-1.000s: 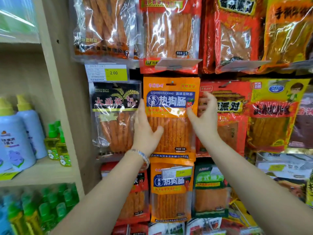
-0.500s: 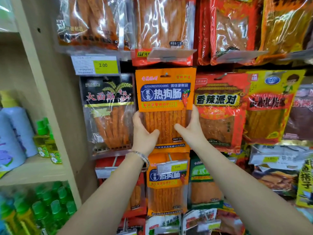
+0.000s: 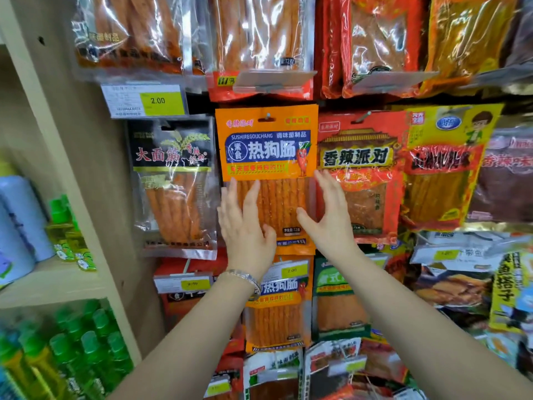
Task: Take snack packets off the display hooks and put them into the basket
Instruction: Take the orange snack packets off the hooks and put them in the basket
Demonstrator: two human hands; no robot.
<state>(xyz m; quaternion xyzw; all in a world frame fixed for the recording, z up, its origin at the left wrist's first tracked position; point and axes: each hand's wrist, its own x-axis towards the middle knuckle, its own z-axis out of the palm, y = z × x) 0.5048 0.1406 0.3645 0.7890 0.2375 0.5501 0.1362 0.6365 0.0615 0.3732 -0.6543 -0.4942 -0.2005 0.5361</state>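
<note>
While on its hook (image 3: 268, 115), orange SUSHIREGOUCHANG packet (image 3: 266, 145) between left hand (image 3: 245, 229) and right hand (image 3: 331, 220), fingers (image 3: 232, 192) straight.

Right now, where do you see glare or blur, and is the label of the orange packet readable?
Head view: glare streaks the clear top-row packets; the orange packet is sharp, its label readable; the green bottles at lower left are blurred, and the shelf post leans from wide-angle distortion.

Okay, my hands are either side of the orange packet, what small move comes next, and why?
Probably close both hands on the lower edges of the orange packet. The left hand and right hand lie at its sides with straight fingers, gripping nothing, and the packet hangs from its hook, so it needs a grip before it can slide off.
</note>
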